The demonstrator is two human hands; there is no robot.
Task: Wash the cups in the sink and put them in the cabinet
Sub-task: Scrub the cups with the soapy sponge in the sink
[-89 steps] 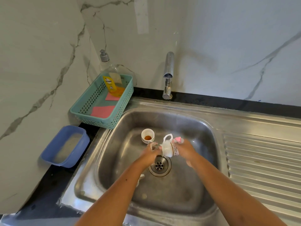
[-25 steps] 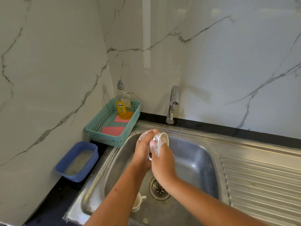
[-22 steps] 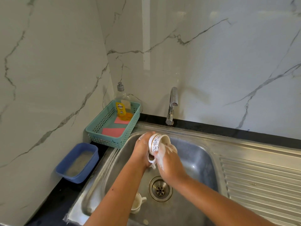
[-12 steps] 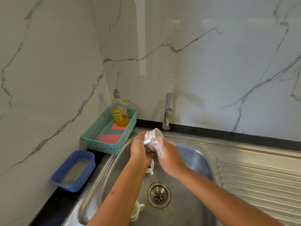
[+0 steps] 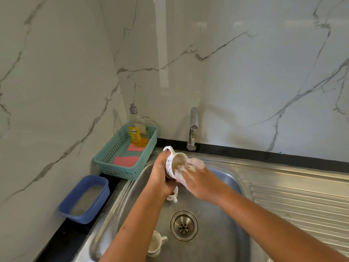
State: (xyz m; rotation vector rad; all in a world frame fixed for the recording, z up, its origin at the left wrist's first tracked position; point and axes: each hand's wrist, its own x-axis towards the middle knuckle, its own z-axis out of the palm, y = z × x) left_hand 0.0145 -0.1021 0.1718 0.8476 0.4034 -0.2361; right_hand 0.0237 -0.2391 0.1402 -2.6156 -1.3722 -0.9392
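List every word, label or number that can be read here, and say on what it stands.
None can be read.
Yellow label on the soap bottle: dark print, too blurred to read.
Blue marks on the held cup: pattern or letters, cannot tell.

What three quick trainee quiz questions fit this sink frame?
1. True or false: the right hand presses a soapy sponge to the raised cup.
2. The left hand grips: A) the raised cup, B) a bottle, C) a tap?
3. How many other cups rest in the sink?
Key: 1 true; 2 A; 3 two.
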